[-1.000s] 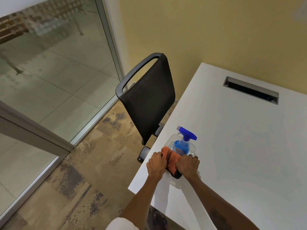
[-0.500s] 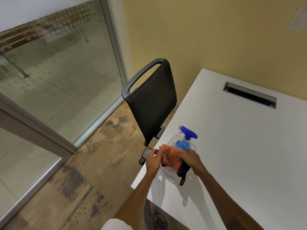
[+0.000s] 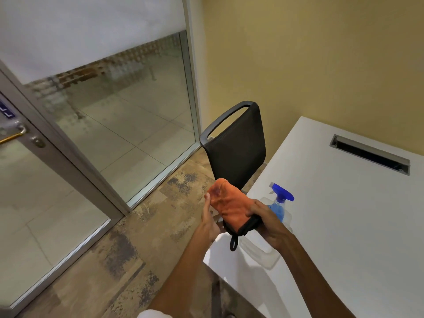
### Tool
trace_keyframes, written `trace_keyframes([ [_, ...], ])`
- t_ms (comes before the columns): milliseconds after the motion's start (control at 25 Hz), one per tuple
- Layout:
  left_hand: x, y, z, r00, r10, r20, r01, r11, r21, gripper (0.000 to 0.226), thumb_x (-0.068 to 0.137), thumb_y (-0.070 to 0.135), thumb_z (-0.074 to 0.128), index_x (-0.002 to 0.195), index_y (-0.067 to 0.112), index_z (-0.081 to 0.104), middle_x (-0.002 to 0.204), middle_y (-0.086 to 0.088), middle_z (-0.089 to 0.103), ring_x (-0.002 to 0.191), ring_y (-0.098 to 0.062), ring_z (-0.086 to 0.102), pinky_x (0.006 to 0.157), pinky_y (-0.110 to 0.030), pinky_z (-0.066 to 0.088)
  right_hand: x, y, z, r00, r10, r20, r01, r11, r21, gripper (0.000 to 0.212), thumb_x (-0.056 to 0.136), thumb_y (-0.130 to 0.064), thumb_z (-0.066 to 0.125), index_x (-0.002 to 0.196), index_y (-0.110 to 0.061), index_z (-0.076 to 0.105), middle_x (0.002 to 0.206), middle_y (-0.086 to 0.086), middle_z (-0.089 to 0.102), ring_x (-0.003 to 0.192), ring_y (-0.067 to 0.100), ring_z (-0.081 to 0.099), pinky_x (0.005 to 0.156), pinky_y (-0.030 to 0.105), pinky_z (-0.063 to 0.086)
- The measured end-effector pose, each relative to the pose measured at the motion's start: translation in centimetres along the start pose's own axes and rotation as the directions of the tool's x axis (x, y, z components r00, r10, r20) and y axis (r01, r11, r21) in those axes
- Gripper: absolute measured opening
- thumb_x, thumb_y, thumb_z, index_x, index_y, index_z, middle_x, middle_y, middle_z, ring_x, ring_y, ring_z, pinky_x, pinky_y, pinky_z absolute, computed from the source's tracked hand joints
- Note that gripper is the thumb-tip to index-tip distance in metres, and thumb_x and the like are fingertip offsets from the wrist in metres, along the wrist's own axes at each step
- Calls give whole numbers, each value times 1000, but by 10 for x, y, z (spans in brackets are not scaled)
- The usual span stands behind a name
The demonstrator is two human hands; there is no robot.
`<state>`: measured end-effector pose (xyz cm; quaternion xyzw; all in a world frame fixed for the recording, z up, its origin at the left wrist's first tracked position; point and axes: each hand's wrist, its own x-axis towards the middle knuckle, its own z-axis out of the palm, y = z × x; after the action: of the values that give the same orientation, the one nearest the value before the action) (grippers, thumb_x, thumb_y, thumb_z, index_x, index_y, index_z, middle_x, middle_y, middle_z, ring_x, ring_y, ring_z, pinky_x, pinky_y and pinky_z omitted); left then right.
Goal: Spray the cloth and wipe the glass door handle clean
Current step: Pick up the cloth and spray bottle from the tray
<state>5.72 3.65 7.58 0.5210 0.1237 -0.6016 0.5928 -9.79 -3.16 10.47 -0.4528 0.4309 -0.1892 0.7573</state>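
Observation:
An orange cloth (image 3: 230,204) with a black edge and a hanging black loop is held up in the air between both hands, over the desk's near left corner. My left hand (image 3: 210,220) supports it from the left and below, fingers along its side. My right hand (image 3: 267,220) grips its black-edged lower right end. Just behind my right hand, a spray bottle (image 3: 281,201) with blue liquid and a blue trigger head stands in a clear tray (image 3: 263,251) on the white desk (image 3: 344,226). The glass door's brass handle (image 3: 13,134) shows at the far left edge, well away from both hands.
A black mesh office chair (image 3: 236,148) stands between the desk and the glass wall (image 3: 128,125). A keyhole plate (image 3: 39,142) sits right of the handle on the grey door frame. A cable slot (image 3: 369,154) is set in the desk's far side. Worn brown flooring lies below.
Both hands lifted the orange cloth up off the desk and slightly left, away from the bottle. The view swung left, bringing the door handle into sight.

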Motion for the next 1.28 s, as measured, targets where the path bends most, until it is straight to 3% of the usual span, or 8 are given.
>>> trace_keyframes([
  [160, -31, 32, -14, 993, 100, 56, -90, 983, -161, 75, 93, 69, 57, 135, 7, 56, 134, -24, 63, 122, -43, 61, 107, -61, 47, 0, 15, 21, 999, -33, 39, 28, 993, 111, 35, 96, -31, 60, 124, -9, 59, 120, 20, 67, 111, 36, 66, 98, 50, 55],
  [400, -43, 47, -31, 979, 203, 24, -195, 963, -185, 46, 98, 45, 66, 120, 5, 64, 113, -20, 74, 108, -39, 67, 99, -53, 51, -10, 21, 39, 997, -28, 66, 31, 999, -38, 40, 90, -40, 68, 123, -23, 54, 122, 4, 63, 111, 27, 64, 84, 33, 60],
  [520, -45, 43, -30, 971, 234, 56, -222, 961, -165, 33, 101, 37, 64, 114, 6, 70, 96, -17, 80, 101, -36, 68, 91, -48, 54, -3, 37, 23, 982, -56, -179, 20, 980, -198, 35, 97, -36, 61, 126, -20, 53, 126, 2, 60, 112, 25, 62, 93, 40, 56],
  [680, -36, 37, -28, 961, 271, 50, -267, 960, -79, 32, 101, 37, 64, 116, 10, 72, 100, -16, 80, 100, -36, 71, 88, -47, 57, -4, 53, -23, 745, -147, -651, -23, 969, -244, 32, 93, -16, 66, 119, -3, 54, 108, 15, 61, 104, 34, 63, 96, 49, 52],
  [760, -34, 35, -26, 957, 287, 46, -283, 956, -73, 30, 103, 35, 62, 117, 10, 71, 91, -13, 81, 95, -34, 71, 81, -44, 57, -3, 49, -46, 676, -145, -723, 17, 983, -182, 41, 90, -8, 70, 124, 2, 50, 113, 18, 56, 113, 37, 61, 99, 48, 51],
  [920, -35, 34, -20, 949, 313, 29, -312, 949, -43, 29, 104, 35, 60, 113, 9, 71, 90, -12, 81, 95, -33, 71, 79, -43, 57, 18, 33, -75, 788, -162, -593, 68, 982, -179, 68, 89, -6, 72, 146, -9, 34, 143, 14, 44, 128, 33, 49, 105, 48, 45],
  [1080, -33, 41, -23, 946, 320, 58, -322, 946, 40, 37, 104, 37, 59, 121, 6, 71, 99, -15, 80, 95, -34, 73, 84, -43, 59, 37, 22, -85, 868, -156, -472, 89, 983, -162, 53, 93, -3, 65, 140, -9, 41, 125, 10, 50, 112, 27, 52, 98, 41, 45],
  [1280, -28, 47, -32, 940, 341, 26, -342, 936, 89, 46, 103, 47, 58, 119, 7, 73, 105, -16, 80, 96, -35, 75, 83, -43, 60, 56, 32, -91, 848, -164, -504, 39, 968, -250, 44, 94, -14, 65, 133, -2, 48, 124, 20, 58, 112, 36, 58, 102, 48, 47],
])
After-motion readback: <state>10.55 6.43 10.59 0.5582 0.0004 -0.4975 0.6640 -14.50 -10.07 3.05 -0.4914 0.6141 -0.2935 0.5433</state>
